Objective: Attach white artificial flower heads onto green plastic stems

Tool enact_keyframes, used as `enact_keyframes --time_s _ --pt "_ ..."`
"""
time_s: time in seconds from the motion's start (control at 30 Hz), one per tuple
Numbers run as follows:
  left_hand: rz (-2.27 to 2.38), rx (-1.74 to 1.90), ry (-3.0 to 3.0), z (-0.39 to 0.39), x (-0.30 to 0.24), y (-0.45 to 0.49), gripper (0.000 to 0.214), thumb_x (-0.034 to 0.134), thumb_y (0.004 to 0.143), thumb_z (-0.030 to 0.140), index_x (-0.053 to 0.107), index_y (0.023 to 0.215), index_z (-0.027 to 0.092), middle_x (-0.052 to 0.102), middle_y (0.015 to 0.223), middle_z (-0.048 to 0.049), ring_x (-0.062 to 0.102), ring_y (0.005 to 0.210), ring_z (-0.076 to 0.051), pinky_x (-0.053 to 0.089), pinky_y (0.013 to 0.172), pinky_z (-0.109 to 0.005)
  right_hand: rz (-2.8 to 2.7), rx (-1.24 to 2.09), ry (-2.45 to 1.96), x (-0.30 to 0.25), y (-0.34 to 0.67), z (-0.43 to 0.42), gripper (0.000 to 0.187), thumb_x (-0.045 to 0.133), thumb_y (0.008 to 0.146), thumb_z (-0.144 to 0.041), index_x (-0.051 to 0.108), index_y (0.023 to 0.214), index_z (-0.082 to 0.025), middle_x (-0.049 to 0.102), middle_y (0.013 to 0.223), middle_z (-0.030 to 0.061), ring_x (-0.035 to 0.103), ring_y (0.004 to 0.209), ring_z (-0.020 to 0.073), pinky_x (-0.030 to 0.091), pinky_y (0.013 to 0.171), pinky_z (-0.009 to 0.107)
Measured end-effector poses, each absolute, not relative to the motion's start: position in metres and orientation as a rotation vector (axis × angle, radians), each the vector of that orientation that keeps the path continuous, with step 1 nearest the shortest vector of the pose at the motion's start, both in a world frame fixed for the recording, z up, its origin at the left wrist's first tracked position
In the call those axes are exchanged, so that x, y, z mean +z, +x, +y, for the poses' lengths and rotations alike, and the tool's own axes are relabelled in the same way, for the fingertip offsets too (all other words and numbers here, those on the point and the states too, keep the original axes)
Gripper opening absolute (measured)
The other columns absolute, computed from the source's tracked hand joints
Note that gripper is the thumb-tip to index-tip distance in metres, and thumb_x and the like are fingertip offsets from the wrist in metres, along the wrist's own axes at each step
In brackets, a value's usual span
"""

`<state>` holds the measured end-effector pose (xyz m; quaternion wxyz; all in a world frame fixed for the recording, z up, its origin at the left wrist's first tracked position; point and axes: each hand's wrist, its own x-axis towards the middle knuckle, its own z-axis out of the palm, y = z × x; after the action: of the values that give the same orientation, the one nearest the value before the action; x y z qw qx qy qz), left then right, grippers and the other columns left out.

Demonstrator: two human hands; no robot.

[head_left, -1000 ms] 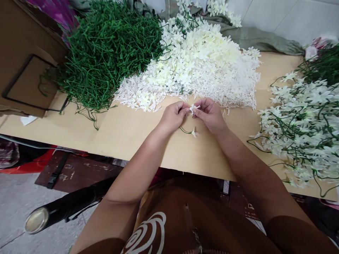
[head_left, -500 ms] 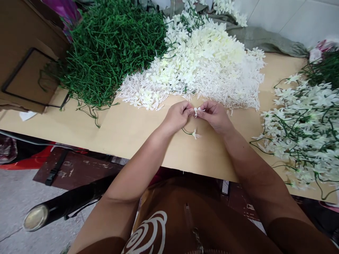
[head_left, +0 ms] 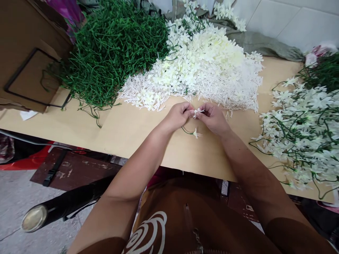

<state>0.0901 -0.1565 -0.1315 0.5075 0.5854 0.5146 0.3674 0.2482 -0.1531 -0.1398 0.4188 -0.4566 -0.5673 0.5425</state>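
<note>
A small white artificial flower [head_left: 197,112] is pinched between the fingertips of both my hands above the table. My left hand [head_left: 179,115] is closed on its left side, thumb against the forefinger. From the other side, my right hand [head_left: 214,118] grips it with closed fingers. Below my left hand a green stem with a white flower head [head_left: 195,133] sticks out to the right; whether that hand holds its other end is hidden. Just beyond my hands spreads a heap of white flower heads and thin white stamens [head_left: 209,67].
A tangled pile of green plastic stems [head_left: 116,49] is at the back left, beside a cardboard box [head_left: 23,46]. Stemmed white flowers [head_left: 304,130] cover the right side of the brown table [head_left: 127,137]. Grey-green cloth [head_left: 267,44] lies along the tiled wall.
The view has shifted slightly. My hands stay together at the same flower, with only a slight shift of the right fingers on it.
</note>
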Motion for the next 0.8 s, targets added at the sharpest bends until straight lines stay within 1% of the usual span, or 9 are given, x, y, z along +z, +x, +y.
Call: enact_keyframes --time_s 0.17,0.37,0.43,0.57,0.67,0.8 --pt "1.182 0.962 1.301 -0.1564 -0.1291 0.091 0.011 0.059 0.079 0.014 0.059 0.069 0.014 0.053 0.058 0.0028 0.044 0.055 -0.008 0.033 0.057 -0.023 -1.373 1.36 -1.056 -0.1389 0.2466 -0.1536 0.055 0.083 0.052 -0.064 0.057 0.073 -0.021 0.059 0.069 -0.0033 0.06 0.061 0.0092 0.057 0.065 0.029" --pt "1.186 0.9 1.336 -0.1569 -0.125 0.0858 0.014 0.059 0.083 0.022 0.06 0.07 0.015 0.049 0.057 0.0033 0.04 0.053 -0.008 0.033 0.056 -0.025 -1.301 1.378 -1.055 -0.1385 0.2487 -0.152 0.052 0.086 0.05 -0.059 0.057 0.07 -0.021 0.058 0.064 -0.0053 0.059 0.059 0.0083 0.059 0.063 0.027" --pt "1.199 0.874 1.39 -0.1567 -0.1246 0.0848 0.016 0.058 0.084 0.023 0.059 0.07 0.016 0.05 0.058 0.0031 0.042 0.055 -0.009 0.035 0.058 -0.025 -1.27 1.41 -1.035 -0.1384 0.2497 -0.152 0.049 0.087 0.051 -0.056 0.058 0.07 -0.021 0.06 0.065 -0.0054 0.061 0.06 0.0086 0.06 0.066 0.027" --pt "1.201 0.876 1.5 -0.1566 -0.1265 0.0856 0.019 0.055 0.087 0.024 0.058 0.07 0.016 0.057 0.067 0.0015 0.049 0.065 -0.01 0.039 0.066 -0.025 -1.24 1.48 -0.994 -0.1368 0.2516 -0.1528 0.044 0.088 0.054 -0.05 0.06 0.07 -0.022 0.065 0.067 -0.0044 0.065 0.066 0.0105 0.061 0.072 0.029" --pt "1.183 0.887 1.485 -0.1577 -0.1282 0.0874 0.023 0.053 0.09 0.029 0.057 0.071 0.016 0.06 0.07 0.0001 0.05 0.069 -0.011 0.039 0.066 -0.025 -1.243 1.524 -0.971 -0.1348 0.2525 -0.1532 0.04 0.088 0.056 -0.048 0.061 0.071 -0.022 0.066 0.067 -0.0039 0.067 0.069 0.0118 0.061 0.074 0.029" --pt "1.133 0.944 1.378 -0.1601 -0.128 0.0897 0.029 0.054 0.091 0.033 0.052 0.067 0.017 0.052 0.064 0.0022 0.043 0.061 -0.01 0.036 0.061 -0.024 -1.254 1.552 -0.956 -0.1326 0.2536 -0.1531 0.039 0.088 0.057 -0.047 0.062 0.07 -0.021 0.067 0.068 -0.0036 0.067 0.07 0.012 0.061 0.075 0.03"
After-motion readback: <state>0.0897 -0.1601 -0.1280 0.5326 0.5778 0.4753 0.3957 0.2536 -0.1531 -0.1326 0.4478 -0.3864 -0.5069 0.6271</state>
